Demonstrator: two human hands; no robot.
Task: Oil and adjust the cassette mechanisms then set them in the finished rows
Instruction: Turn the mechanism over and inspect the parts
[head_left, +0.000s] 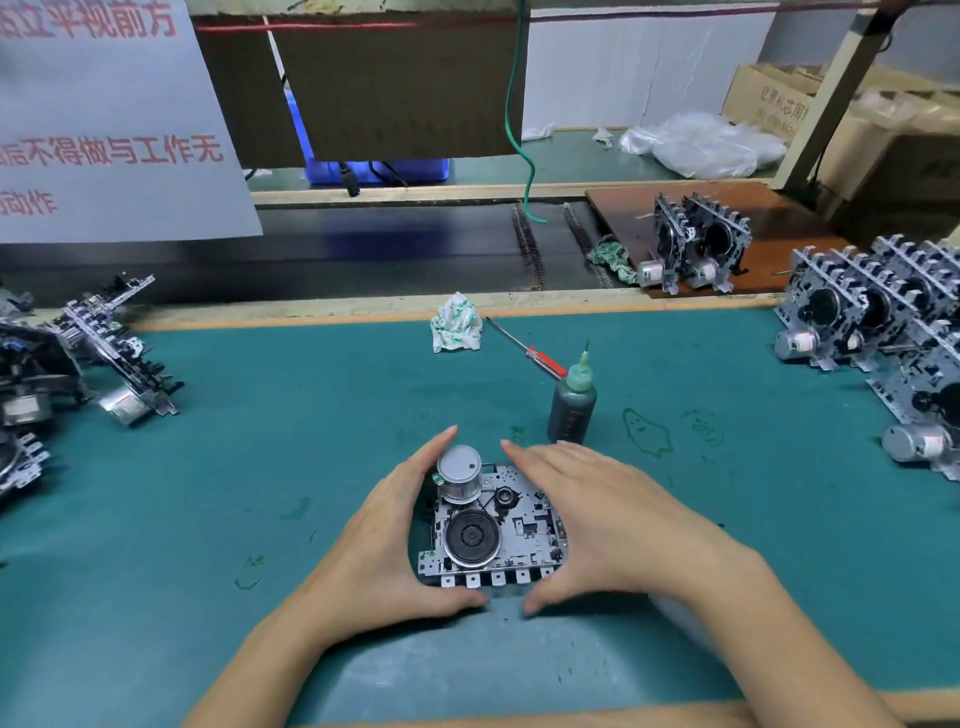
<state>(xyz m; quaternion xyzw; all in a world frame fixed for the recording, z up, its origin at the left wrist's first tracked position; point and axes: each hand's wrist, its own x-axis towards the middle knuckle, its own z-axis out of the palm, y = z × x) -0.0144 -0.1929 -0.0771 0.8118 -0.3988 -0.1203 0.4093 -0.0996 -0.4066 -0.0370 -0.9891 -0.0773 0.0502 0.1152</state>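
Down at the near edge of the green-matted surface (208, 493), a silver metal cassette mechanism (496, 525) with a black flywheel and a round grey motor can lies flat between both hands. The left hand (387, 540) cups its left side, fingers straight up past the motor, thumb tucked along the near edge. The right hand (597, 525) lies over the right side, fingers extended and flat, thumb reaching in at the near edge — neither hand is curled round it, both framing it with relaxed fingers.

Just beyond the right fingertips stands a dark squeeze bottle with a green needle nozzle (572, 405), upright. Behind it lies a red-handled thin screwdriver (527, 349), slanted, and beside that a crumpled white-and-green rag (456, 323).

Off to the left, a loose cluster of leaning mechanisms (104, 353); on the right, rows of upright mechanisms (878, 317) — motors facing out. Farther back, a pair of mechanisms on a brown board (696, 247), beside a dark conveyor belt (389, 249).
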